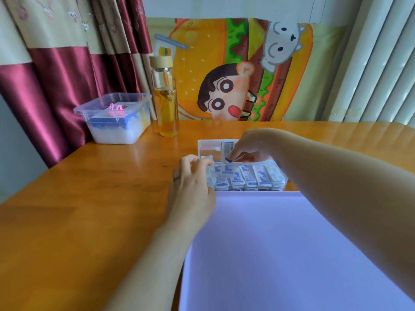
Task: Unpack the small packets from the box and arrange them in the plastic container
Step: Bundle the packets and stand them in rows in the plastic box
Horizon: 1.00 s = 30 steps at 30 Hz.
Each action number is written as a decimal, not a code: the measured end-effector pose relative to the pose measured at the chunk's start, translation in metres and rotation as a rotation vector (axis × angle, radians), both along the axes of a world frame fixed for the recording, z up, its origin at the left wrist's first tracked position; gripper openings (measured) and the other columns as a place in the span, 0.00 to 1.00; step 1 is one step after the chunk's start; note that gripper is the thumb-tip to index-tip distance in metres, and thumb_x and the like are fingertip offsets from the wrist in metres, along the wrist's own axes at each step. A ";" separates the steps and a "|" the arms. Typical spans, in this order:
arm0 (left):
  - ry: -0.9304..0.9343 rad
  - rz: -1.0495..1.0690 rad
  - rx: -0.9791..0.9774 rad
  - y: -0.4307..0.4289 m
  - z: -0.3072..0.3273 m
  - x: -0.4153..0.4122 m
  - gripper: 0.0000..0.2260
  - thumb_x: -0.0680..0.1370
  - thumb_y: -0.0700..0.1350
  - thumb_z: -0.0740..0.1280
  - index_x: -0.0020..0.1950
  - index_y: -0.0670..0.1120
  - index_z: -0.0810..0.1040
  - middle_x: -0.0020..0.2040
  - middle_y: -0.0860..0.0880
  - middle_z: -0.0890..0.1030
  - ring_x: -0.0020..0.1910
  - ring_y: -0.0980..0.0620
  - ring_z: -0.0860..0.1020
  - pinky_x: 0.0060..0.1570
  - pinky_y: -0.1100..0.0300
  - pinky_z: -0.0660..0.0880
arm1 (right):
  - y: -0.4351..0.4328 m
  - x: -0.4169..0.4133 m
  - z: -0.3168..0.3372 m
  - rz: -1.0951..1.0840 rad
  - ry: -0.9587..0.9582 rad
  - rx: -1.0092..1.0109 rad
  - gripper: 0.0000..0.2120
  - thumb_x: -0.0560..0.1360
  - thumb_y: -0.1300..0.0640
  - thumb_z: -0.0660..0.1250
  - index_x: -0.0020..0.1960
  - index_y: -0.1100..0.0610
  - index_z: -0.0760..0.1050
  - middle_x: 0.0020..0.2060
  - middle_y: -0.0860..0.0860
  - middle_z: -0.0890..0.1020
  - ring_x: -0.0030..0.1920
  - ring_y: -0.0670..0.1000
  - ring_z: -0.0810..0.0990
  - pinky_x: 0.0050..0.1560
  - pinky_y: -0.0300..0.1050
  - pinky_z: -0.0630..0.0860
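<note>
Near the desk's far edge, small white-and-blue paper packets (244,179) are rowed in a clear plastic container (208,145). One upright packet (227,151) is pinched by the right hand (251,145); the left hand (193,187), fingers loosely curled, steadies another. Light, limp, crushable: edges are judged best gripped.

On the wooden worktop (89,198), the right hand (253,144) pinches an upright packet (227,151) over the clear plastic container (208,145); the left hand (193,187) fingers packets at its left end.
</note>
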<state>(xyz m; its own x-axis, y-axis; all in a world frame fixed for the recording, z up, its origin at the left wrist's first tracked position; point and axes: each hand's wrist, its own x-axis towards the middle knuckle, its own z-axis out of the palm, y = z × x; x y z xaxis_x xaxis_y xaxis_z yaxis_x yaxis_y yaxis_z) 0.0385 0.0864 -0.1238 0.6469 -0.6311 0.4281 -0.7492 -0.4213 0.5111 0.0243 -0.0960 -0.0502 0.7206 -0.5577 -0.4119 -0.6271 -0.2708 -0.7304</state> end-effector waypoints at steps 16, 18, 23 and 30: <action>0.013 -0.020 0.001 0.001 -0.004 0.002 0.24 0.74 0.36 0.61 0.68 0.51 0.64 0.65 0.51 0.59 0.64 0.47 0.65 0.60 0.54 0.69 | 0.011 0.011 -0.005 0.151 0.079 -0.322 0.08 0.75 0.61 0.67 0.51 0.64 0.74 0.40 0.54 0.82 0.36 0.50 0.81 0.34 0.36 0.76; 0.004 -0.027 -0.005 0.001 -0.003 0.002 0.24 0.74 0.35 0.61 0.68 0.50 0.64 0.65 0.50 0.59 0.64 0.47 0.66 0.60 0.55 0.69 | 0.004 0.008 0.001 0.175 0.048 -0.359 0.07 0.76 0.62 0.65 0.51 0.65 0.76 0.42 0.55 0.83 0.37 0.50 0.81 0.36 0.38 0.77; 0.013 -0.031 -0.018 0.001 -0.004 0.004 0.27 0.73 0.34 0.60 0.71 0.52 0.63 0.65 0.50 0.59 0.62 0.46 0.68 0.60 0.54 0.70 | -0.035 -0.011 0.018 -0.184 -0.473 -0.763 0.10 0.74 0.58 0.63 0.45 0.60 0.82 0.42 0.55 0.84 0.38 0.53 0.80 0.45 0.47 0.78; 0.029 -0.037 -0.008 -0.001 -0.008 0.003 0.28 0.74 0.34 0.61 0.71 0.53 0.63 0.63 0.54 0.54 0.58 0.48 0.69 0.56 0.53 0.74 | -0.082 -0.024 -0.009 -0.387 -0.068 -0.017 0.34 0.78 0.38 0.56 0.74 0.60 0.58 0.66 0.62 0.70 0.58 0.61 0.76 0.60 0.54 0.74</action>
<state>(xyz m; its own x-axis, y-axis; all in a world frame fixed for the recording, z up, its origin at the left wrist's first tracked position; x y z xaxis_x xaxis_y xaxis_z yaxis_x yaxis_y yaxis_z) 0.0413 0.0851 -0.1316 0.6354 -0.6514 0.4147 -0.7490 -0.3893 0.5361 0.0005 -0.1782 -0.0597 0.4811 -0.8001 -0.3583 -0.6352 -0.0365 -0.7715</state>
